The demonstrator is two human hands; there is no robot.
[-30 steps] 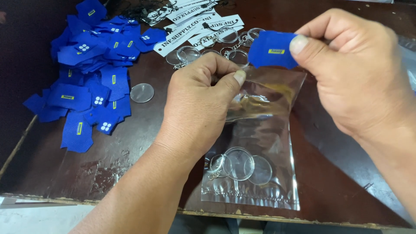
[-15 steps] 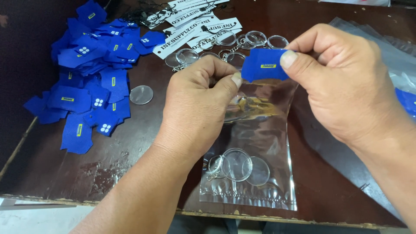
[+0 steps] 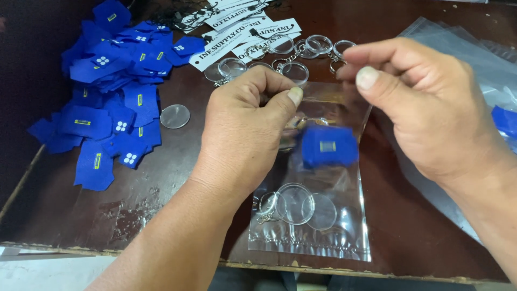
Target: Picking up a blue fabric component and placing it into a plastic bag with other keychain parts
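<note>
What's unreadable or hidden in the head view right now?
- Small blue fabric patch inside the clear plastic bag: motion-blurred, so its marking is unclear.
- Left hand fingertips: curled under, so its grip on the bag's mouth is hidden.
- Stack of clear bags: partly behind the right hand and cut by the right edge.

clear plastic bag (image 3: pixel 315 215) ctr, held | white label strips (image 3: pixel 237 35) top | clear bags (image 3: pixel 458 54) rt

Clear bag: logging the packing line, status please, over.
Left hand pinching the clear bag mouth open. Right hand open, above it. Blue patch inside the bag, blurred. Clear discs at bottom. Nothing blocking.
</note>
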